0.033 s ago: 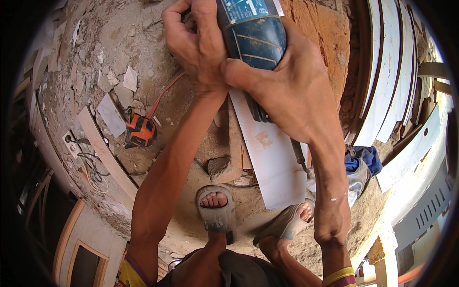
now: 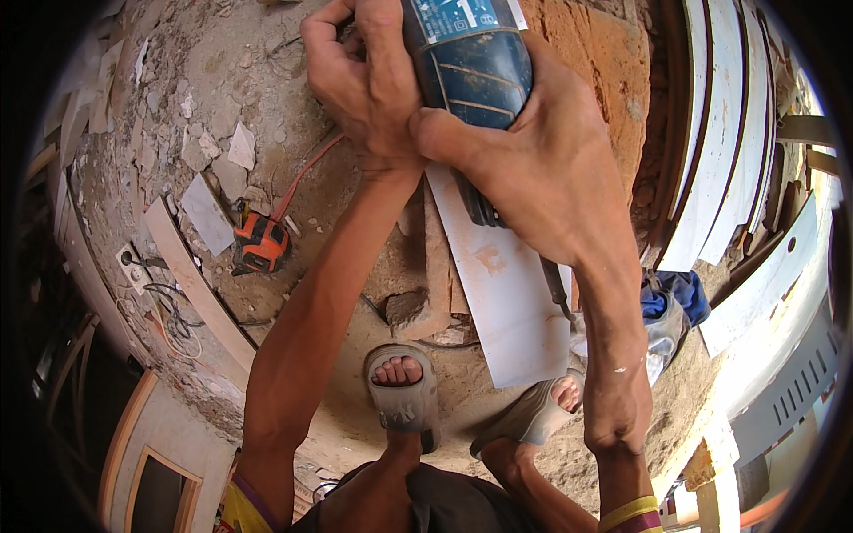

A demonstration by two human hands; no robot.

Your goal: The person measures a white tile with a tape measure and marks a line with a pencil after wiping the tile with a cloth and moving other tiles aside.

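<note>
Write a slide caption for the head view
Right hand gripping a dark blue plastic power tool over a flat white board, left hand alongside.

The rounded dark-blue plastic power tool point(image 2: 475, 84) sat between the bare left hand point(image 2: 369, 98) and the bare right hand point(image 2: 551, 160), in the right one's grasp. A long flat white board point(image 2: 511, 329) ran from beneath the hands toward the person, past two grey open-toed sandals point(image 2: 404, 404) between the forearms. A rough orange-brown slab point(image 2: 613, 89) lay just right of the right hand; farther right lay long white flat panels point(image 2: 721, 133). A crumpled blue-and-grey cloth bundle point(image 2: 675, 302) lay right of the right forearm. Left of the left forearm lay a boxy orange-and-black tape measure point(image 2: 262, 244), and farther left a narrow pale flat strip point(image 2: 200, 280).
</note>
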